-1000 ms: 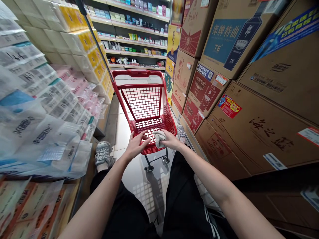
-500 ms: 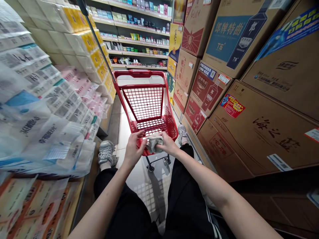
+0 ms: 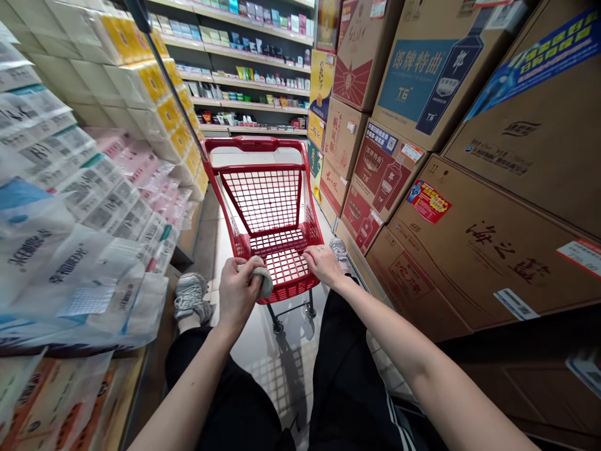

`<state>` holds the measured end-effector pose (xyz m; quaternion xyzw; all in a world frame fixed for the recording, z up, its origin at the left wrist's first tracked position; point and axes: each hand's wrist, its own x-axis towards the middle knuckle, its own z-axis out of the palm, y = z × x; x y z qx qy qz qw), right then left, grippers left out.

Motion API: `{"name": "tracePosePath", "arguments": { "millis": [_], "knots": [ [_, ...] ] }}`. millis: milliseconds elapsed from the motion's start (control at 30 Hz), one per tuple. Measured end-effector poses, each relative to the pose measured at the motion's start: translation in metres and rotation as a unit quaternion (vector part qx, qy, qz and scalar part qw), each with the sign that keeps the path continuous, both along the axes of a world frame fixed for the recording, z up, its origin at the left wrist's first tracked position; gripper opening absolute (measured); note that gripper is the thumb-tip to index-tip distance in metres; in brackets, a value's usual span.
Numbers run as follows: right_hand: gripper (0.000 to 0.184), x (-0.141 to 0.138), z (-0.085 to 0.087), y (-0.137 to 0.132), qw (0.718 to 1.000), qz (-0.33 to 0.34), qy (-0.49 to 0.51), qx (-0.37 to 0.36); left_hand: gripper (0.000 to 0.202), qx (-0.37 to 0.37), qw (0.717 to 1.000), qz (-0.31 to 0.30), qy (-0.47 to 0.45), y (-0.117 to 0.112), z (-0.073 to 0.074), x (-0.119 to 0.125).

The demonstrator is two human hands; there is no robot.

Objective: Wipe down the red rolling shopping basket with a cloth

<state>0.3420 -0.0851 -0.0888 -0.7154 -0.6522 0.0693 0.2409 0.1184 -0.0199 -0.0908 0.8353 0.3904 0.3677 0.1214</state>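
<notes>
A red shopping cart [image 3: 263, 166] with a grid basket stands in the aisle between my legs. My left hand [image 3: 238, 287] is closed around a crumpled grey-white cloth [image 3: 265, 283], beside the basket's near left corner. Part of the cloth is hidden by my fingers. At the basket's near right corner, my right hand [image 3: 323, 264] has its fingers bent over the rim, gripping it; the fingertips are partly hidden.
Stacked cardboard cartons [image 3: 507, 250] line the right side. Packs of tissue paper [image 3: 107, 188] are piled on the left. Shelves of small goods [image 3: 253, 81] stand at the far end. A dark pole [image 3: 171, 75] rises from the cart's left side.
The cloth, held in my right hand before, is now in my left hand and lies further left. My right hand has moved right to the basket rim. The view has shifted slightly.
</notes>
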Motion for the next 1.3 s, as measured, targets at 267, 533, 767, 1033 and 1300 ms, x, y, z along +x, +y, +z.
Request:
{"name": "tracePosePath", "arguments": {
  "millis": [267, 533, 767, 1033, 1300],
  "knots": [
    [0.060, 0.016, -0.028, 0.037, 0.969, -0.226, -0.035, -0.091, 0.042, 0.113, 0.938, -0.131, 0.300, -0.011, -0.035, 0.022],
    [0.067, 0.024, -0.029, 0.045, 0.968, -0.221, -0.027, -0.116, 0.037, 0.178, 0.914, -0.129, 0.340, 0.011, -0.026, -0.010],
    [0.063, 0.019, -0.029, 0.050, 0.968, -0.223, -0.030, -0.112, 0.039, 0.192, 0.927, -0.098, 0.308, 0.020, -0.035, -0.025],
    [0.062, 0.012, -0.031, 0.052, 0.961, -0.257, -0.030, -0.100, 0.044, 0.181, 0.940, -0.077, 0.281, -0.007, -0.048, 0.029],
    [0.060, 0.026, -0.032, 0.051, 0.970, -0.228, -0.014, -0.083, 0.047, 0.150, 0.935, -0.148, 0.286, 0.017, -0.040, -0.001]
  ]
}}
